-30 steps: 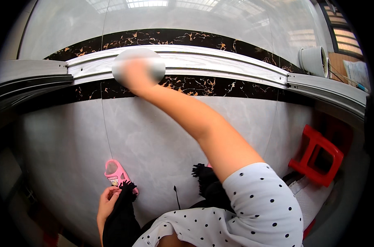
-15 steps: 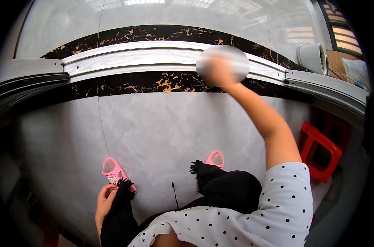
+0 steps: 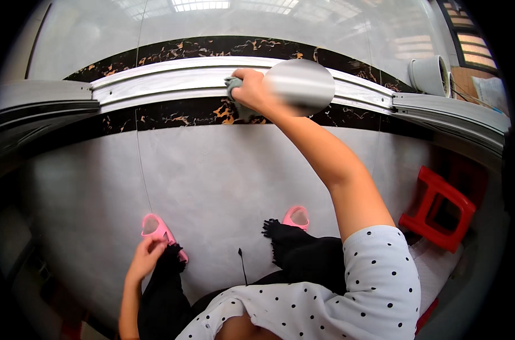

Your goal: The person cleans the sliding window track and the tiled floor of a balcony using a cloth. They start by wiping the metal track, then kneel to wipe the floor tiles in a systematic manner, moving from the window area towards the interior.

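Note:
My right hand is closed round a bunched grey-green cloth. It presses the cloth onto the white, grooved door track that crosses the view. A blurred oval patch hides the track just right of this hand. My left hand hangs low by my left knee, beside the black trouser leg with its frayed hem. Its fingers are curled together above a pink slipper; whatever may be between them cannot be made out.
A black marble strip with gold veins borders the track on the near side. Grey floor tiles stretch toward my feet. At the right stands a red plastic stool. Beyond the track's right end is a white bucket.
My right hand has moved left along the track, and the cloth in it now shows. My left hand has risen slightly and turned by the knee.

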A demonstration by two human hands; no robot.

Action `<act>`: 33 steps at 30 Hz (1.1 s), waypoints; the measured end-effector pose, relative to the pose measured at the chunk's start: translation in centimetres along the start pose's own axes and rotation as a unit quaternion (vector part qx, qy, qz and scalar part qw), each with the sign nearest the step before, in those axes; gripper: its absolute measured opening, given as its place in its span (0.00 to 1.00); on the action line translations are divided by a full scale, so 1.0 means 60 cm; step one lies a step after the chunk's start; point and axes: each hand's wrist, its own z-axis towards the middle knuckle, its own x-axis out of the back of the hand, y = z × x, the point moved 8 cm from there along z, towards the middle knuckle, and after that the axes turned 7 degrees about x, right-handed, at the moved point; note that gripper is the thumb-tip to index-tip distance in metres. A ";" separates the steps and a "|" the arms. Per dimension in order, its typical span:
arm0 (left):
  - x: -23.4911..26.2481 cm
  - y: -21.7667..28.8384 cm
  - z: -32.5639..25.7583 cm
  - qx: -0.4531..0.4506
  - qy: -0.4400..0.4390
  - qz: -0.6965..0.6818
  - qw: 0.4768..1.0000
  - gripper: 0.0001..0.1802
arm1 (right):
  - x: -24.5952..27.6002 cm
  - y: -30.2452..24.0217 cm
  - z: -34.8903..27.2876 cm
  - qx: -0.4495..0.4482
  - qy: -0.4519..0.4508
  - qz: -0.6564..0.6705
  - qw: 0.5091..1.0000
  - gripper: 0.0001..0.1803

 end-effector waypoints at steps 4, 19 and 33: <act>-0.010 0.125 0.037 -0.014 0.007 0.019 1.000 0.14 | -0.075 -0.033 -0.068 -0.149 -0.164 0.508 0.832 0.11; -0.177 0.311 0.077 -0.206 -0.069 -0.120 0.969 0.33 | -0.068 -0.045 -0.209 -0.278 -0.134 0.733 0.606 0.16; -0.185 0.285 0.142 -0.073 -0.169 -0.402 0.897 0.20 | -0.088 -0.067 -0.271 -0.332 -0.263 0.707 0.567 0.17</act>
